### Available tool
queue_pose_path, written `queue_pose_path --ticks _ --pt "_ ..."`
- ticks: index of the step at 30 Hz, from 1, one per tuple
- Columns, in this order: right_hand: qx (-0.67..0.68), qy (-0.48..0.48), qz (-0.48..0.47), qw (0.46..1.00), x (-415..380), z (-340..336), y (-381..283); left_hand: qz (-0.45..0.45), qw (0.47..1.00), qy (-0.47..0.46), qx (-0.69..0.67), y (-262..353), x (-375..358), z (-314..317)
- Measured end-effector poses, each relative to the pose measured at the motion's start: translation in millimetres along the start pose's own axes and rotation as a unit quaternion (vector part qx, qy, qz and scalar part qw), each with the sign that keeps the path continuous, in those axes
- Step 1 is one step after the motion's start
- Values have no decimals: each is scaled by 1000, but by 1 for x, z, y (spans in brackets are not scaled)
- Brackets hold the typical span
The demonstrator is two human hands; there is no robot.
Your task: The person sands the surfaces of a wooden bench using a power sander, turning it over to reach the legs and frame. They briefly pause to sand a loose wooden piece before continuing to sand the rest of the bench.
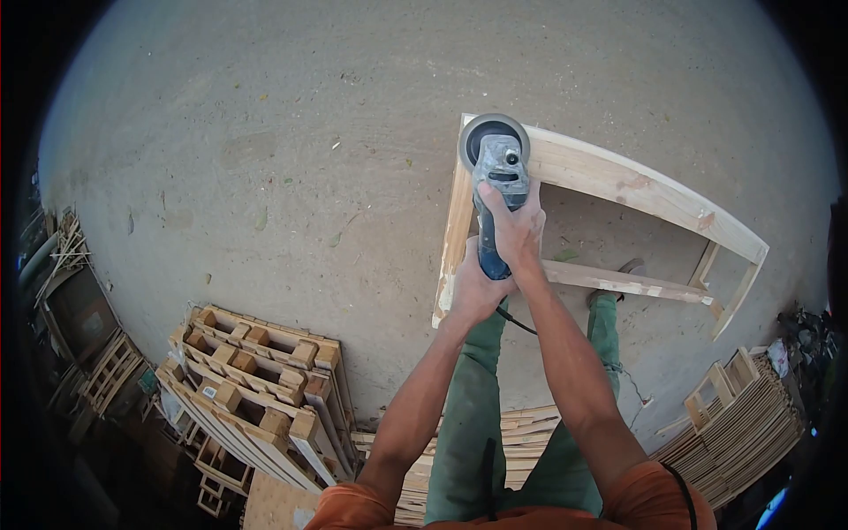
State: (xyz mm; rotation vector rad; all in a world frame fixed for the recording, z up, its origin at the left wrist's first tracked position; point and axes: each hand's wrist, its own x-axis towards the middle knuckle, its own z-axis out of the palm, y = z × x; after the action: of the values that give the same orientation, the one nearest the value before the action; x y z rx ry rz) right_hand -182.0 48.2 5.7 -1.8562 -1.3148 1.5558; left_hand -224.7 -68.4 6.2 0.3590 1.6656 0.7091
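Observation:
A blue-and-grey angle grinder (501, 172) with a round disc (468, 150) rests over the upper left corner of a wooden frame (618, 177). My right hand (517, 223) wraps around the grinder's body just behind its head. Lower down, my left hand (480, 287) is closed around the rear of its handle. A black cord (519, 325) runs from the back of the tool. The frame has a long curved top board, a left upright (455, 221) and a lower crossbar (627, 283). The disc hides the corner joint beneath it.
Stacked wooden pallets (256, 380) stand at lower left, close to my left arm. A pile of thin boards (742, 424) is at lower right, and more slats (530, 433) lie behind my legs. My shoe (605, 298) is beside the crossbar. Concrete floor (291, 132) surrounds the frame.

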Motion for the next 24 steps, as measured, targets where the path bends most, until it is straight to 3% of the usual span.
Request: queue_pose_path --ticks 24 --pt "38 27 7 999 6 -54 18 -26 999 -33 31 20 -5 48"
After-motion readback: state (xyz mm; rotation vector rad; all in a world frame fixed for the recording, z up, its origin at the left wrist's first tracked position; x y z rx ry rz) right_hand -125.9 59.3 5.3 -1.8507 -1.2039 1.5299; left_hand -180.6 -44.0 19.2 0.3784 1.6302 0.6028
